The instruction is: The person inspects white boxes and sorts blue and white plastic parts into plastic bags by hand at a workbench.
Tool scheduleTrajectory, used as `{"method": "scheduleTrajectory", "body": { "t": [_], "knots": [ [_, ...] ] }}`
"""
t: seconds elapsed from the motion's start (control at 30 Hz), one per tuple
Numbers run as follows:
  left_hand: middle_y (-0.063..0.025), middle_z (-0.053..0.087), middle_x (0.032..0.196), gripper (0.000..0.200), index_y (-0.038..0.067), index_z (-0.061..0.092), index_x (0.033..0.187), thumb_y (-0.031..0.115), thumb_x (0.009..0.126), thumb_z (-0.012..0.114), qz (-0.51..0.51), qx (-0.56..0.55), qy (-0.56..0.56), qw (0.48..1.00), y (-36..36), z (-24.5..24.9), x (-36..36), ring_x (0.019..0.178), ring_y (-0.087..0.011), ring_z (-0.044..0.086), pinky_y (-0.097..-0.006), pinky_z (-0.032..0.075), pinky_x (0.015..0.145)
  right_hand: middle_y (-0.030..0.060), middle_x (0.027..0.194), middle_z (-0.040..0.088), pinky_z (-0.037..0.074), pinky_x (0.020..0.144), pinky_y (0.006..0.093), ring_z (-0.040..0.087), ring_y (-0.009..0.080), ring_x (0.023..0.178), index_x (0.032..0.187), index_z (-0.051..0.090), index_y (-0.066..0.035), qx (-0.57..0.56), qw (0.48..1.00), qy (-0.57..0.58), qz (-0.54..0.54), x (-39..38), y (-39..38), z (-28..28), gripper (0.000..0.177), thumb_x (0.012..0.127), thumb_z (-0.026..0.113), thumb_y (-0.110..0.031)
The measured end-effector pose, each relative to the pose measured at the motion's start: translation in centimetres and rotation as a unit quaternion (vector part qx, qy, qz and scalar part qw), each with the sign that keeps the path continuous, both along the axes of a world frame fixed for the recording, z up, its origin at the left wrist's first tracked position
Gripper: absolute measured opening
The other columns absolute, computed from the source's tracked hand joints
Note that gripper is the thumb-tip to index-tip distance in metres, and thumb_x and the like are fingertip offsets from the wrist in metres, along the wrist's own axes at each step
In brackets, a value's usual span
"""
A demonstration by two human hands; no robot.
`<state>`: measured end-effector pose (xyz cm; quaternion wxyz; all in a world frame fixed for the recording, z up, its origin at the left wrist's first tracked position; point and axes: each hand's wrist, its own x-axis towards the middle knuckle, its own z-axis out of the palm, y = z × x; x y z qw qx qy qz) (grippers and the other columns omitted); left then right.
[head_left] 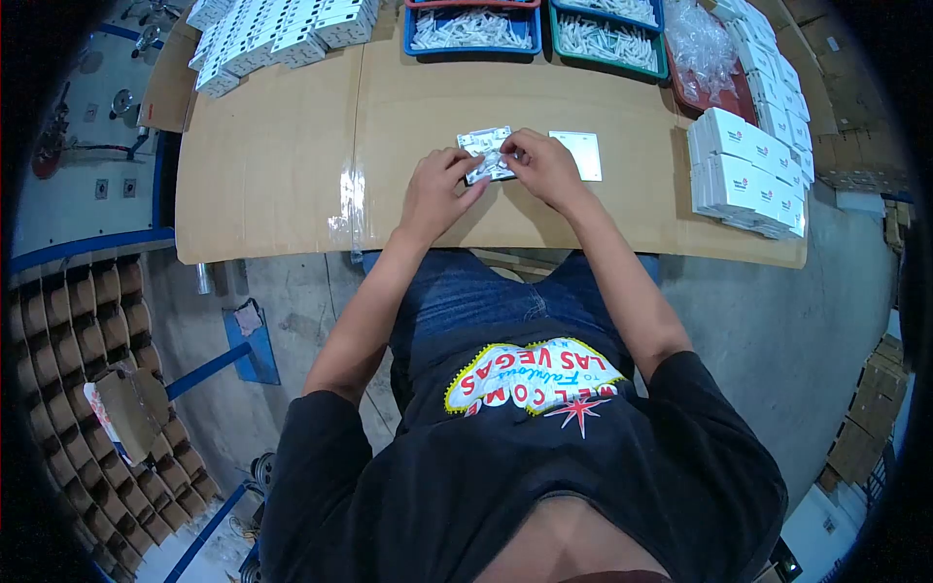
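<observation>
Both of my hands rest on a small clear plastic packet (486, 148) with white parts inside, lying flat on the cardboard-covered table (282, 165). My left hand (437, 189) pinches the packet's near left edge. My right hand (544, 165) grips its right side with thumb and fingers. Just to the right of my right hand lies a white square plate (580, 154), flat on the table and untouched.
At the table's far edge stand a blue tray (471, 31) and a green tray (607, 39) of white parts, plus loose clear bags (702, 44). Stacks of white boxes (748, 170) sit at right, more white boxes (277, 34) at far left. Cardboard dividers (87, 369) lie on the floor at left.
</observation>
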<state>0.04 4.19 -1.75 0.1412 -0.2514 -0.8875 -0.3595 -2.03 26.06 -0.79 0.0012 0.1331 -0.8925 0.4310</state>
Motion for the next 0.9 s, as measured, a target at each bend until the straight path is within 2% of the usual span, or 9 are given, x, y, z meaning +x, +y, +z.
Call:
{"method": "scheduleTrajectory", "body": {
  "t": [0.07, 0.17, 0.3, 0.37, 0.5, 0.6, 0.67, 0.77, 0.9],
  "knots": [
    [-0.008, 0.067, 0.103, 0.032, 0.008, 0.074, 0.109, 0.021, 0.081, 0.081, -0.011, -0.036, 0.009, 0.999, -0.2, 0.2, 0.6, 0.095, -0.0281, 0.063, -0.0402, 0.051, 0.082, 0.0121, 0.093, 0.069, 0.053, 0.073, 0.0425, 0.068, 0.0331, 0.084, 0.095, 0.071, -0.007, 0.044, 0.998, 0.017, 0.037, -0.1, 0.3, 0.2, 0.011, 0.086, 0.07, -0.013],
    [-0.0079, 0.066, 0.105, 0.036, 0.009, 0.073, 0.112, 0.021, 0.079, 0.082, -0.007, -0.061, 0.034, 0.998, -0.2, -0.1, 0.8, 0.095, -0.0281, 0.063, -0.04, 0.051, 0.082, 0.0117, 0.096, 0.069, 0.054, 0.077, 0.0421, 0.068, 0.0325, 0.088, 0.096, 0.071, -0.007, 0.046, 0.995, 0.005, 0.083, -0.5, 0.9, 0.5, 0.011, 0.087, 0.069, -0.013],
    [-0.0083, 0.066, 0.106, 0.037, 0.01, 0.073, 0.112, 0.021, 0.079, 0.083, -0.013, -0.068, 0.034, 0.997, -0.1, 0.2, 0.8, 0.095, -0.0287, 0.063, -0.0407, 0.051, 0.083, 0.0102, 0.097, 0.068, 0.053, 0.078, 0.0384, 0.067, 0.0301, 0.088, 0.098, 0.071, -0.004, 0.055, 0.989, 0.015, 0.138, -1.1, 1.7, 0.2, 0.011, 0.089, 0.069, -0.01],
    [-0.0062, 0.065, 0.101, 0.032, 0.009, 0.073, 0.107, 0.026, 0.081, 0.08, -0.015, -0.061, 0.051, 0.997, 0.0, 0.5, 0.9, 0.093, -0.0259, 0.062, -0.04, 0.049, 0.083, 0.012, 0.099, 0.068, 0.053, 0.079, 0.0406, 0.067, 0.0318, 0.091, 0.099, 0.071, -0.004, 0.119, 0.978, 0.0, 0.171, -1.3, 1.7, 1.1, 0.013, 0.088, 0.069, -0.01],
    [-0.0066, 0.065, 0.102, 0.033, 0.009, 0.071, 0.11, 0.026, 0.082, 0.08, -0.027, -0.087, 0.066, 0.994, -0.3, 0.1, 0.6, 0.094, -0.0258, 0.062, -0.0403, 0.049, 0.083, 0.0127, 0.097, 0.069, 0.053, 0.078, 0.0431, 0.068, 0.0334, 0.091, 0.098, 0.071, -0.006, 0.141, 0.973, 0.018, 0.182, -2.0, 1.3, 1.7, 0.013, 0.087, 0.069, -0.011],
    [-0.0069, 0.063, 0.102, 0.036, 0.009, 0.069, 0.113, 0.025, 0.083, 0.079, -0.033, -0.095, 0.073, 0.992, -0.4, 0.2, 0.6, 0.095, -0.0258, 0.062, -0.0397, 0.049, 0.083, 0.0127, 0.094, 0.071, 0.053, 0.077, 0.0441, 0.068, 0.0344, 0.087, 0.096, 0.07, -0.008, 0.164, 0.97, -0.057, 0.171, -2.3, 0.7, 3.1, 0.011, 0.087, 0.069, -0.013],
    [-0.009, 0.065, 0.103, 0.038, 0.008, 0.068, 0.115, 0.022, 0.082, 0.08, -0.04, -0.08, 0.007, 0.996, -0.3, 0.2, 0.7, 0.094, -0.0301, 0.063, -0.0427, 0.051, 0.082, 0.0125, 0.092, 0.072, 0.054, 0.077, 0.0464, 0.069, 0.0351, 0.09, 0.099, 0.069, -0.01, 0.171, 0.966, -0.041, 0.19, -2.4, 0.8, 3.0, 0.014, 0.086, 0.068, -0.014],
    [-0.008, 0.065, 0.102, 0.033, 0.009, 0.069, 0.112, 0.021, 0.083, 0.079, -0.052, -0.081, 0.019, 0.995, -0.4, 0.0, 0.7, 0.094, -0.0293, 0.063, -0.0425, 0.051, 0.08, 0.0125, 0.092, 0.072, 0.054, 0.078, 0.0461, 0.069, 0.0349, 0.09, 0.096, 0.071, -0.01, 0.242, 0.946, -0.054, 0.208, -2.8, 0.6, 3.6, 0.012, 0.085, 0.068, -0.013],
    [-0.0069, 0.065, 0.103, 0.029, 0.011, 0.069, 0.109, 0.02, 0.083, 0.079, -0.043, -0.076, 0.026, 0.996, -0.3, -0.1, 0.8, 0.094, -0.0286, 0.063, -0.0427, 0.051, 0.08, 0.0126, 0.092, 0.072, 0.054, 0.08, 0.0465, 0.069, 0.035, 0.09, 0.094, 0.073, -0.01, 0.252, 0.946, -0.031, 0.203, -3.0, 0.6, 2.3, 0.011, 0.085, 0.067, -0.012]
  ]
}}
